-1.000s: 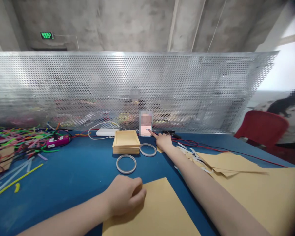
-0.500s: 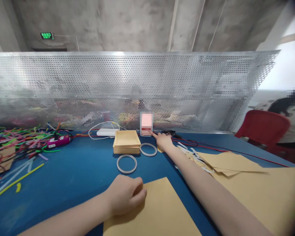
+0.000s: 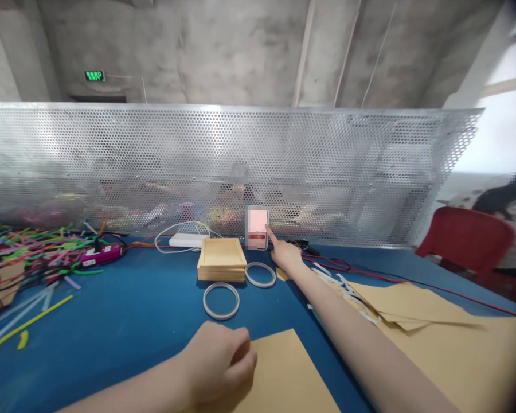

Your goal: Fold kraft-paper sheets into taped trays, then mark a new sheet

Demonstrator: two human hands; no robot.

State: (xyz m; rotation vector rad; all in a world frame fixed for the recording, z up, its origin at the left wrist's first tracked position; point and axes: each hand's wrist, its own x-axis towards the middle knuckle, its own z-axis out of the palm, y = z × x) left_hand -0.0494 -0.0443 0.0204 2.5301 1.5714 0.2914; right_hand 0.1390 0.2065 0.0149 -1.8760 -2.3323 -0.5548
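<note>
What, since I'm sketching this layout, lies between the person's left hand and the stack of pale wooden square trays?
In the head view, one round grey ring lies on the blue tabletop between the left hand and the tray stack.

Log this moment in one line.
left hand: curled over flat tan paper sheet | right hand: pointing at upright rectangular pink-screened phone
</note>
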